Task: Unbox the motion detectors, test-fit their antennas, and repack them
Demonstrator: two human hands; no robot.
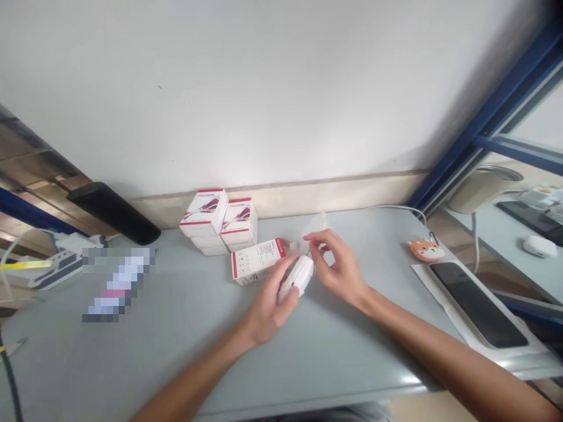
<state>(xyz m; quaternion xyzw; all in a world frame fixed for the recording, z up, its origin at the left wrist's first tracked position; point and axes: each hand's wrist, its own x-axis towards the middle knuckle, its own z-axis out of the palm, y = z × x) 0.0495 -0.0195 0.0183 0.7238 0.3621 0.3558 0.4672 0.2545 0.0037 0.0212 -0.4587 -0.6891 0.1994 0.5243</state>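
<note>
My left hand (pixel 268 308) is wrapped round a small white plastic device (pixel 299 275) with a dark spot on its side, tilted above the table. At the far end of the device, my right hand (pixel 341 269) has thumb and forefinger pinched together; whatever is between them is too small to make out. Behind my fingers lies crumpled clear plastic (pixel 320 221), partly hidden. Beside my left hand a white and red carton (pixel 257 262) lies on the table, its end flap apparently open toward the device.
Several white and red boxes (pixel 204 210) are stacked by the wall. A black cylinder (pixel 114 212) leans at the left, near a power strip (pixel 57 269). On the right are a phone (pixel 477 305) on white paper and an orange animal-face case (pixel 426 249). The grey table (pixel 211 363) ends before me.
</note>
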